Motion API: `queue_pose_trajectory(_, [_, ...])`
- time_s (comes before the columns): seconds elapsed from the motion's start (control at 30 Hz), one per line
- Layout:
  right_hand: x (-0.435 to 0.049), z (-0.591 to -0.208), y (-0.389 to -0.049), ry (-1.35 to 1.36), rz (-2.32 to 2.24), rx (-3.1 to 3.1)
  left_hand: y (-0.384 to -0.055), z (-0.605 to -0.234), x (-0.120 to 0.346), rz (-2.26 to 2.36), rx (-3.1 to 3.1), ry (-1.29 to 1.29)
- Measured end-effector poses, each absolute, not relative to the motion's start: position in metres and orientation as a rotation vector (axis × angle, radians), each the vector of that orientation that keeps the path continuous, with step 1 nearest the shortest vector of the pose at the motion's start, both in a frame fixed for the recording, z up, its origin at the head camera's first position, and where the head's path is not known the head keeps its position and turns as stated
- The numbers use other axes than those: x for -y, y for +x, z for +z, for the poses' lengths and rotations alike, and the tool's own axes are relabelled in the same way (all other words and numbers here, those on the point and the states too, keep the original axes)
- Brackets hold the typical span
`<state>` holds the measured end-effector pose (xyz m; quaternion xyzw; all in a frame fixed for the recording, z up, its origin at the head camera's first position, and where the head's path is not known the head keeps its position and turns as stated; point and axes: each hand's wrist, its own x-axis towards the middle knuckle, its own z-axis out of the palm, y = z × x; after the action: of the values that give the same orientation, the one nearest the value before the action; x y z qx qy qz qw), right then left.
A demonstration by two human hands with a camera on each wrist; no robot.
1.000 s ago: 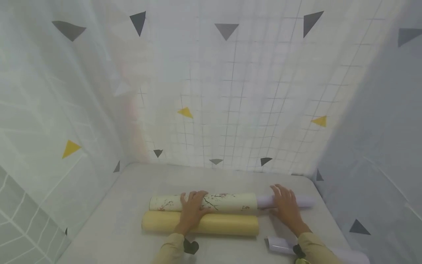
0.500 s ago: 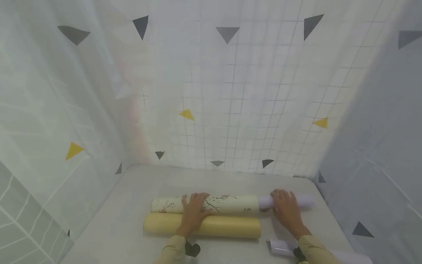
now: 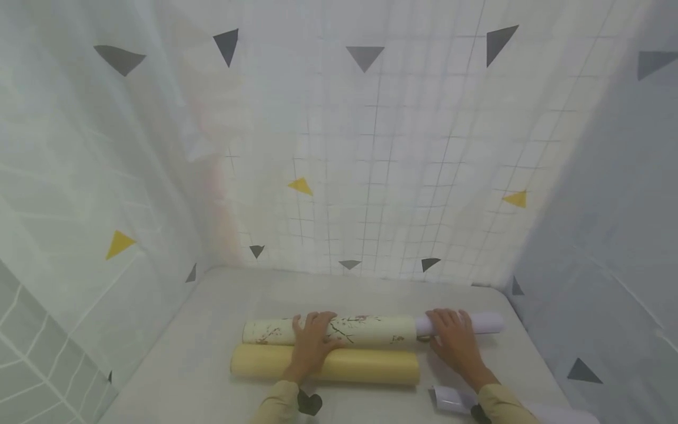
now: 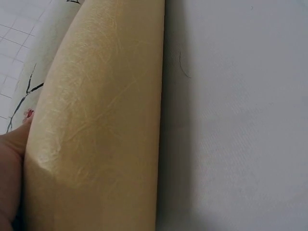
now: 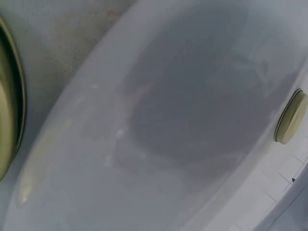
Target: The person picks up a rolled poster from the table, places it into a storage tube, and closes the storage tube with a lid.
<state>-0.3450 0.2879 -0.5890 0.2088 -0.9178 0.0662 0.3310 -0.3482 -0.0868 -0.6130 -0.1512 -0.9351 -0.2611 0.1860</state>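
Observation:
In the head view a cream wallpaper roll [image 3: 371, 331] with a blossom-branch print lies crosswise. My left hand [image 3: 311, 344] grips it, fingers over its top and thumb on its near side. The wrist passes over a yellow roll [image 3: 371, 365] lying right in front, whose creased surface fills much of the left wrist view. Just past the cream roll's right end, my right hand [image 3: 457, 341] holds a thinner lavender roll [image 3: 489, 323], fingers across its top. A small gold-coloured round piece [image 3: 424, 338] shows between hand and cream roll.
Another lavender roll [image 3: 450, 399] lies at the front right, partly under the right sleeve [image 3: 503, 403]. Gold round pieces appear at the left edge [image 5: 7, 106] and right edge [image 5: 291, 117] of the right wrist view. A patterned curtain [image 3: 371, 176] stands behind the white surface [image 3: 222, 294].
My right hand has shifted slightly left along the lavender roll and its fingers now lie further over it. The left hand keeps its hold on the cream roll. The head view has tilted slightly.

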Motion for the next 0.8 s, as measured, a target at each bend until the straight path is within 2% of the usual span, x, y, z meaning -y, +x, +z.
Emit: queue_pose_trajectory(0.8, [-0.273, -0.587, -0.35, 0.646, 0.164, 2.354, -0.339, -0.595, 0.085, -0.792, 2.689, -0.4])
